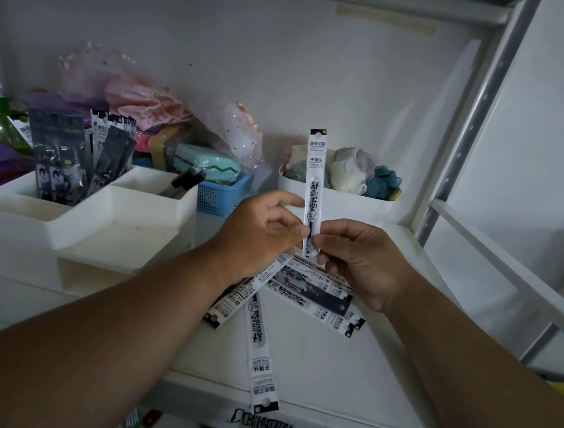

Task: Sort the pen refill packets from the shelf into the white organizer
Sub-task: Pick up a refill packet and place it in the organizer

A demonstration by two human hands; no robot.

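Two bare forearms reach in from the lower corners and meet over the white shelf board (311, 378). Between them a long, narrow white pen refill packet with black print (316, 169) stands upright above the shelf. The left hand (259, 232) pinches its lower part between thumb and curled fingers, and the right hand (361, 257) pinches the same lower end from the other side. Beneath the hands, more white and black refill packets (314, 294) lie fanned out flat on the shelf, one long packet (260, 344) pointing toward the front edge. To the left sits the white plastic organizer with stepped compartments (81, 221); its rear-left compartment holds upright dark packets (62, 159). Behind it stands a blue mesh basket (218, 195), and a white tub of crumpled cloths (359, 199) sits behind the raised packet.
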